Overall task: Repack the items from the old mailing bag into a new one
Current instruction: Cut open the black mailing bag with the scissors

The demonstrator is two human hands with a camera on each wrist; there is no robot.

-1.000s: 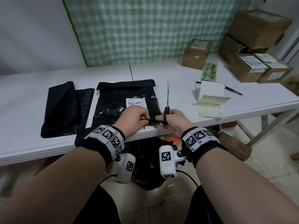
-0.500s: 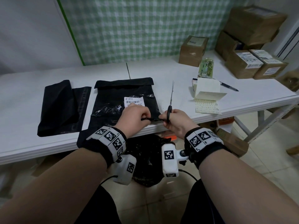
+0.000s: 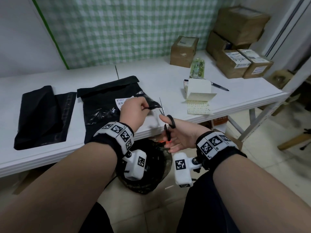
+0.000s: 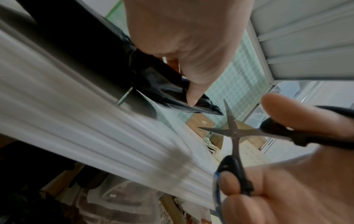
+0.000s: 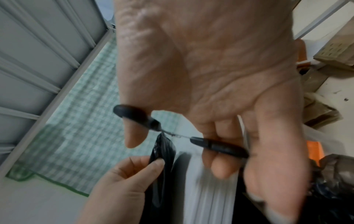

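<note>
Black old bag flat on table, corner pinched taut by left hand; right hand gripping scissors, blades apart. Best kept taut, cutting only along the edge, clear of contents.

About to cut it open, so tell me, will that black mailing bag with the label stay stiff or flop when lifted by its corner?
Likely floppy: the mailing bag is thin, wrinkled film, and its corner bunches where the left hand pinches it. Probably slippery, being glossy.
</note>
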